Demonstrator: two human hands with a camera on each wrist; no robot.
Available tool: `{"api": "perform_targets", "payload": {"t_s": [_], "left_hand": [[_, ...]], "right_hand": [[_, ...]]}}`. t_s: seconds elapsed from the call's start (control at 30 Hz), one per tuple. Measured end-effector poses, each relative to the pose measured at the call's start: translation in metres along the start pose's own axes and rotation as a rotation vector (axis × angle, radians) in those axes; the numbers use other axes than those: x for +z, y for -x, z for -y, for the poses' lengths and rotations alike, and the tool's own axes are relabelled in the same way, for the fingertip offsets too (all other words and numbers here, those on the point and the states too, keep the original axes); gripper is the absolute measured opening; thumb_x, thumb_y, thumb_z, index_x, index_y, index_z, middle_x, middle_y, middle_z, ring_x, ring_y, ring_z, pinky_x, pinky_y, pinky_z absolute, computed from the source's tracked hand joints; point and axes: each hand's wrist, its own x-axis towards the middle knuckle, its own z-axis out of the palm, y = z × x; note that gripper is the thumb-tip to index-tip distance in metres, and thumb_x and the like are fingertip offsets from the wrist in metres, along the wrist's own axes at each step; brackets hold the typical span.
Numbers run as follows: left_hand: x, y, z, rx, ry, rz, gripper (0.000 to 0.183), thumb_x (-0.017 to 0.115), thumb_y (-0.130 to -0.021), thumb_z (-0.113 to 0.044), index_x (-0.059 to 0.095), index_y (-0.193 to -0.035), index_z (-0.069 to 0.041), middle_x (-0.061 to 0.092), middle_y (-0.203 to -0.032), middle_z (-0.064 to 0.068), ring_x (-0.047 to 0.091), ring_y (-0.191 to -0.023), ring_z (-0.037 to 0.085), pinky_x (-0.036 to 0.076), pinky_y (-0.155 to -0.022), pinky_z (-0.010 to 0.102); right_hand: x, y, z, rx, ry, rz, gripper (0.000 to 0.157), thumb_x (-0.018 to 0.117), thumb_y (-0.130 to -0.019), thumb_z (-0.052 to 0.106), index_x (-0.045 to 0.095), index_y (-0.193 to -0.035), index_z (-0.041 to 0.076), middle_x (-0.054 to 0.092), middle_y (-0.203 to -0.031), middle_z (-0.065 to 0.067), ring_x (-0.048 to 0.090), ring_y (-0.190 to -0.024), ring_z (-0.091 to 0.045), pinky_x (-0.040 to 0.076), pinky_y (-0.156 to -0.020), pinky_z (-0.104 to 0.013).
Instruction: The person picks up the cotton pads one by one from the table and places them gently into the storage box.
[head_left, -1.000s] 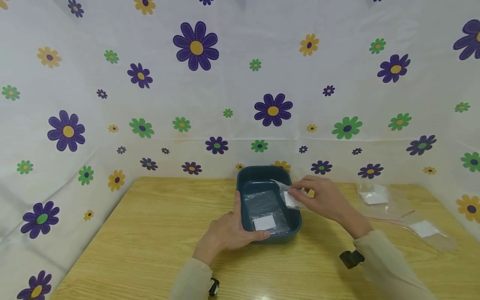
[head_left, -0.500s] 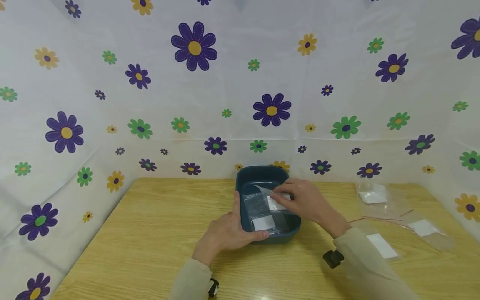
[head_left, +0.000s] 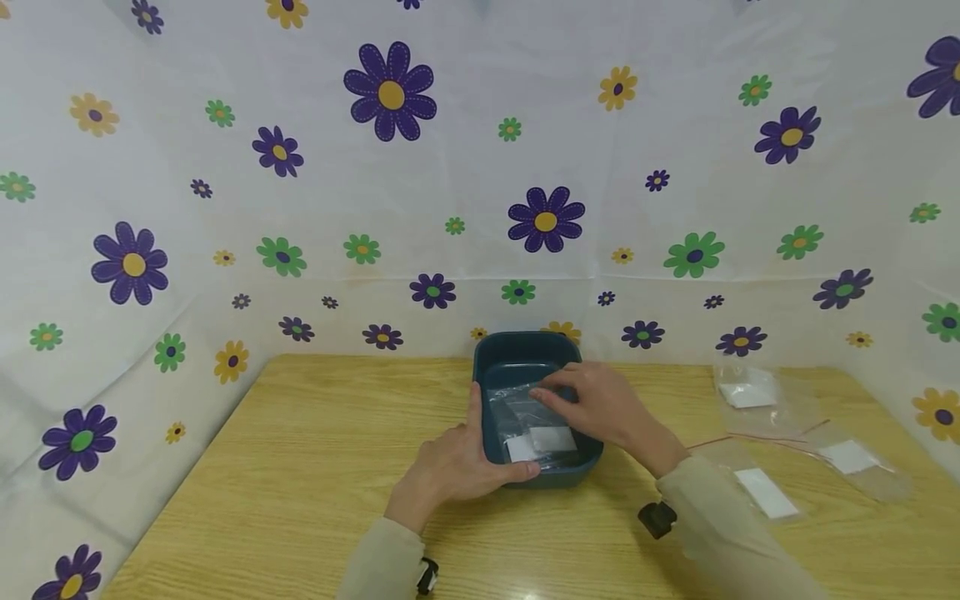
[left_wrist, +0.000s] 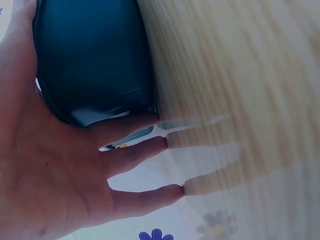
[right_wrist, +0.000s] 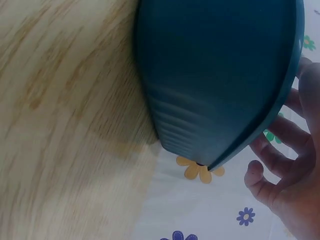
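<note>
A dark teal plastic bin [head_left: 517,346] stands on the table. Spread fingers of my left hand [head_left: 447,467] lie along its left side, the thumb over the near rim; the left wrist view shows those fingers [left_wrist: 145,200] straight. Inside lies a clear plastic bag [head_left: 519,448] with a white card in it. A second clear bag [head_left: 553,439], also with a white card, overlaps it. Thumb and forefinger of my right hand [head_left: 603,404] pinch this second bag's upper edge, inside the bin. In the right wrist view the bin's side wall [right_wrist: 215,75] hides the bags.
On the wooden table [head_left: 337,433], to the right, lie more clear bags with red zip strips and white cards: one bag [head_left: 750,390] at the back, another bag [head_left: 851,458] farther right, and a third bag [head_left: 767,492] beside my right sleeve. A flowered cloth [head_left: 465,167] hangs behind.
My right hand has carried the second bag leftward over the rim and down into the bin, onto the first bag. The bag beside my right sleeve has come into view. My left hand has stayed put.
</note>
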Motion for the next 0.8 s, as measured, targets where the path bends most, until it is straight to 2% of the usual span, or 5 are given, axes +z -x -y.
{"api": "perform_targets", "payload": {"t_s": [0.17,0.23,0.37,0.53,0.8], "left_hand": [[0.000,0.000,-0.001,0.000,-0.004,-0.005,0.135,0.062,-0.076,-0.086,-0.009,-0.165,-0.015,0.056,-0.148,0.023,0.067,-0.118,0.036,0.055,-0.091,0.053],[0.000,0.000,-0.001,-0.003,-0.006,-0.006,0.135,0.062,-0.075,-0.086,-0.010,-0.165,-0.015,0.056,-0.147,0.023,0.067,-0.118,0.036,0.055,-0.090,0.052],[0.000,0.000,-0.001,-0.005,-0.003,-0.008,0.135,0.062,-0.075,-0.086,-0.010,-0.165,-0.016,0.057,-0.147,0.024,0.066,-0.119,0.037,0.055,-0.092,0.053],[0.000,0.000,-0.001,-0.005,0.001,-0.009,0.136,0.063,-0.075,-0.086,-0.011,-0.165,-0.016,0.056,-0.148,0.024,0.066,-0.121,0.038,0.054,-0.094,0.054],[0.000,0.000,-0.001,-0.004,0.011,-0.008,0.136,0.065,-0.075,-0.084,-0.011,-0.165,-0.015,0.056,-0.147,0.024,0.066,-0.120,0.037,0.054,-0.093,0.054]], "right_hand": [[-0.003,0.006,-0.005,0.002,0.051,0.009,0.031,0.077,-0.091,0.037,0.079,-0.112,0.015,0.077,-0.115,-0.009,0.069,-0.106,-0.030,0.057,-0.091,-0.049],[-0.006,0.010,-0.008,0.013,0.081,0.028,0.040,0.076,-0.090,0.040,0.076,-0.122,0.016,0.071,-0.131,-0.013,0.064,-0.121,-0.038,0.052,-0.099,-0.058],[-0.011,0.018,-0.014,0.039,0.147,0.065,0.057,0.075,-0.089,0.048,0.066,-0.138,0.020,0.055,-0.151,-0.017,0.050,-0.138,-0.046,0.044,-0.102,-0.070],[-0.018,0.026,-0.023,0.049,0.209,0.062,0.069,0.075,-0.087,0.051,0.058,-0.146,0.020,0.049,-0.157,-0.018,0.044,-0.142,-0.049,0.043,-0.101,-0.072],[-0.035,0.042,-0.038,0.103,0.226,0.054,0.072,0.076,-0.087,0.050,0.055,-0.148,0.019,0.048,-0.157,-0.019,0.044,-0.142,-0.050,0.041,-0.103,-0.073]]}}
